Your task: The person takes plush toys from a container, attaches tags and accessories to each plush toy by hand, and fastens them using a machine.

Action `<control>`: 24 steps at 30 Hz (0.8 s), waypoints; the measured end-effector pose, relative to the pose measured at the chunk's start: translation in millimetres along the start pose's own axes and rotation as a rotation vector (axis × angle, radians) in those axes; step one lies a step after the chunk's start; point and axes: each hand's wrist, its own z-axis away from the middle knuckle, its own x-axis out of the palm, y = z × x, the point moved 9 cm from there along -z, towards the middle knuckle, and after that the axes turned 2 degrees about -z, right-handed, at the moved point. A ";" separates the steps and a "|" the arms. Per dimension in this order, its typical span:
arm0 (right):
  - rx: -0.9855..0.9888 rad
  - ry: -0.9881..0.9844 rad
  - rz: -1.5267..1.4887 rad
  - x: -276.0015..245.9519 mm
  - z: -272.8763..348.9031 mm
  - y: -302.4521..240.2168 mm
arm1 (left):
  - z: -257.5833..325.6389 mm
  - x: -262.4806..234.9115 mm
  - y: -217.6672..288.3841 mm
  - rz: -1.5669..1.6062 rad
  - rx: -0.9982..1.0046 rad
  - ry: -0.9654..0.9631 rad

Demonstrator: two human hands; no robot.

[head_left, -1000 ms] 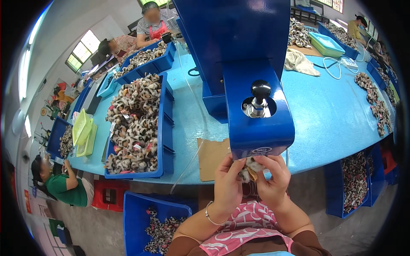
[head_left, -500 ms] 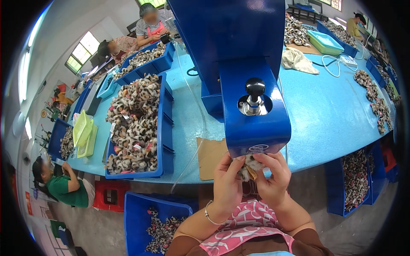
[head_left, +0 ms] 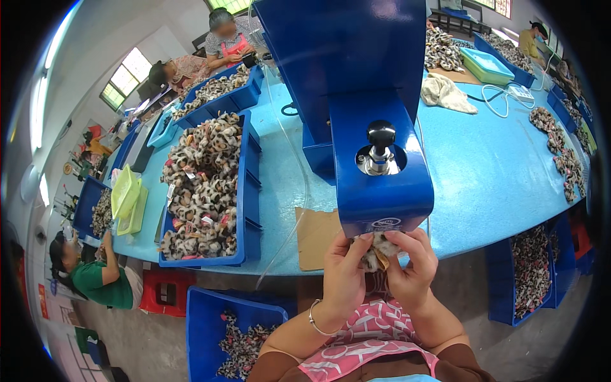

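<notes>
Between both my hands is a small furry plush piece (head_left: 380,253), white and dark spotted with a tan patch facing me. My left hand (head_left: 344,270) pinches its left side, thumb on top. On the other side my right hand (head_left: 412,267) grips it with thumb and fingers. The piece sits just under the front end of a blue bench machine (head_left: 382,191), which has a black knob (head_left: 380,134) on top. The machine's head hides the upper edge of the piece and some fingertips.
Left of the machine, a blue crate (head_left: 249,191) heaped with spotted plush pieces stands on the blue table (head_left: 490,165). Cardboard (head_left: 316,239) lies nearer. A floor bin (head_left: 203,331) holds more pieces. A cloth (head_left: 448,93) and white cable are at right. Several people work around.
My hands and the plush piece have shifted very slightly to the right under the machine, still gripped. The view has moved a little. The person in green at left has raised a hand.
</notes>
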 end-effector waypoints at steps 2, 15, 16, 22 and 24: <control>-0.002 0.011 0.011 -1.5 0.5 0.5 | -0.6 1.2 -0.8 -0.012 -0.008 0.006; 0.011 0.039 -0.001 -2.8 4.8 8.5 | -6.9 -0.9 -3.7 -0.073 0.004 -0.003; 0.006 0.046 -0.001 -2.9 4.0 8.4 | -7.8 -1.8 -4.0 -0.085 -0.002 0.006; -0.005 0.053 0.001 -1.3 0.1 7.5 | -11.9 2.9 2.0 -0.107 0.030 0.024; -0.001 0.037 -0.016 1.9 -1.3 7.2 | -12.1 1.9 4.3 -0.105 0.043 0.035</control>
